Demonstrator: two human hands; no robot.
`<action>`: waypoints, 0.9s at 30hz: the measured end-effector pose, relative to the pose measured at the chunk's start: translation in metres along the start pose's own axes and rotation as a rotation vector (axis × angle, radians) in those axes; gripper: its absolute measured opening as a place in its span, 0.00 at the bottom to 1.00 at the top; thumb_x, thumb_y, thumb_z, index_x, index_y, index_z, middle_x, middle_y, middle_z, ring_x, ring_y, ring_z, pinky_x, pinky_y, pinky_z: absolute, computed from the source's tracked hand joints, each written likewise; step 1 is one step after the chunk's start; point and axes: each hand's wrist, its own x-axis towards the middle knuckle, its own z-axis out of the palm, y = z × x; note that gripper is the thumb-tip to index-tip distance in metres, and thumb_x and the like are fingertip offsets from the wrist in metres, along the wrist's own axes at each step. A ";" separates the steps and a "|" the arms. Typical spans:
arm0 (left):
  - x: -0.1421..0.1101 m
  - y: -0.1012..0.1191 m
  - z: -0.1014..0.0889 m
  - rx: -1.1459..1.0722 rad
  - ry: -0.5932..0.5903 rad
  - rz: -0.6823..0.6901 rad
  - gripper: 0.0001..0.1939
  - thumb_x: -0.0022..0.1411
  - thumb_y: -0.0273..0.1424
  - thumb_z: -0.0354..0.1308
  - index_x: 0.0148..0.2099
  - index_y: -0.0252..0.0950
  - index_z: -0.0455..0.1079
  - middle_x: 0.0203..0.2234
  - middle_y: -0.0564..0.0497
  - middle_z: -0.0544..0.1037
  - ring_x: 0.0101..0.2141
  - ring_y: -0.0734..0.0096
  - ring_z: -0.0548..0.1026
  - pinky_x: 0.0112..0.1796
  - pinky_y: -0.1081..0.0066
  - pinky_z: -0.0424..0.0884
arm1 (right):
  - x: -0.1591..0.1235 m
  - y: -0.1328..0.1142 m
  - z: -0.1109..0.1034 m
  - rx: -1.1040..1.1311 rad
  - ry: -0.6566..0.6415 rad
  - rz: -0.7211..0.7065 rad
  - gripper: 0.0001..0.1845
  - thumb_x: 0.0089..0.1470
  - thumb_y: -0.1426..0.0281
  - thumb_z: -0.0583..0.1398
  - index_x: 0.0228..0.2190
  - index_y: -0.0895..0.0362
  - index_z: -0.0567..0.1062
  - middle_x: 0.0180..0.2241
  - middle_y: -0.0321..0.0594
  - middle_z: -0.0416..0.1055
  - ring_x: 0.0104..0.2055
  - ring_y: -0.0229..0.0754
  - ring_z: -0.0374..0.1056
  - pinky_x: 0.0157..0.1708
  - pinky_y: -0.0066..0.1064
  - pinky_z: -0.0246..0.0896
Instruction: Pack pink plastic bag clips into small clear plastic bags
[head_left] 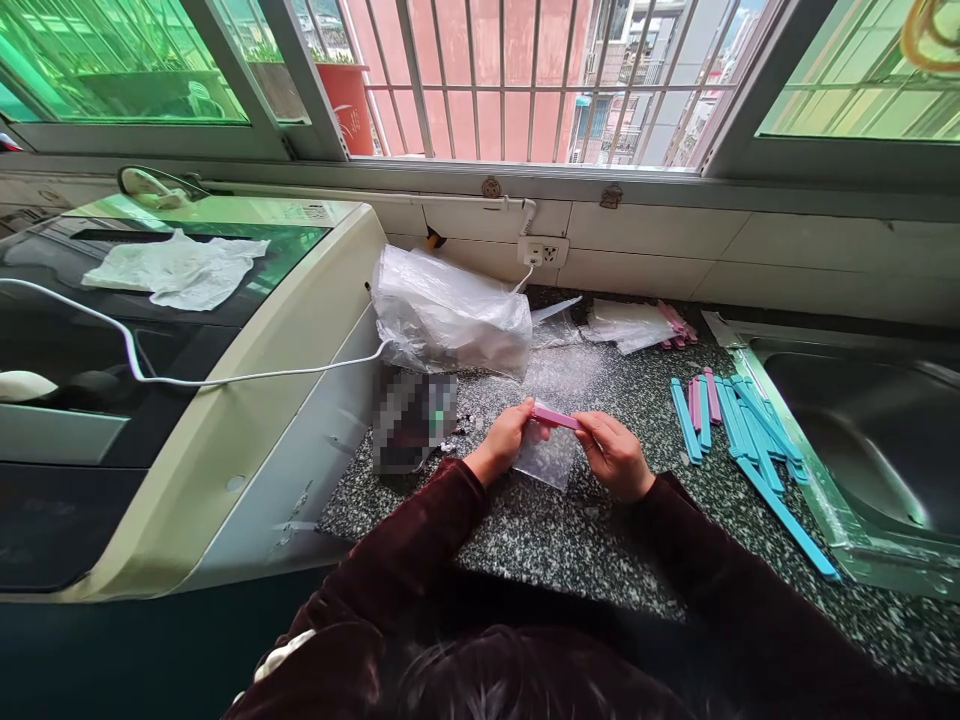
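A pink bag sealing clip (555, 417) spans the gap between my two hands, over the top of a small clear plastic bag (546, 462) that hangs below it. My left hand (504, 440) is closed on the clip's left end and the bag's upper edge. At the clip's right end, my right hand (613, 455) pinches it between thumb and fingers. Whether the clip is fully snapped along the bag cannot be made out. Several blue sealing clips (757, 430) lie loosely to the right, with a few pink clips (711, 396) among them.
A metal sink (885, 420) borders the speckled counter (480, 540) on the right. A large plastic bag (454, 310) stands at the back, near bagged pink-clipped packets (637, 325). On the left is a washing machine (300, 340), crossed by a white cable (247, 381).
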 end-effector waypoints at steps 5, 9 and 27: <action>-0.001 0.002 0.002 0.044 0.020 0.026 0.24 0.59 0.44 0.48 0.21 0.31 0.69 0.14 0.50 0.70 0.17 0.77 0.62 0.23 0.73 0.56 | -0.001 0.001 0.000 -0.022 0.014 -0.020 0.12 0.55 0.76 0.55 0.42 0.57 0.71 0.34 0.45 0.74 0.35 0.42 0.70 0.35 0.34 0.70; -0.002 0.004 0.003 0.084 0.017 0.041 0.24 0.60 0.41 0.46 0.19 0.32 0.68 0.14 0.51 0.69 0.17 0.77 0.61 0.24 0.74 0.57 | 0.000 0.000 -0.002 -0.061 0.021 -0.029 0.12 0.54 0.75 0.55 0.41 0.57 0.72 0.34 0.45 0.74 0.35 0.41 0.71 0.35 0.33 0.70; -0.003 0.006 0.004 0.084 0.048 0.055 0.21 0.60 0.39 0.47 0.21 0.32 0.68 0.14 0.52 0.70 0.17 0.77 0.61 0.23 0.74 0.57 | 0.005 -0.005 -0.008 -0.099 0.084 -0.010 0.11 0.52 0.74 0.57 0.39 0.56 0.73 0.34 0.44 0.73 0.36 0.42 0.68 0.36 0.35 0.66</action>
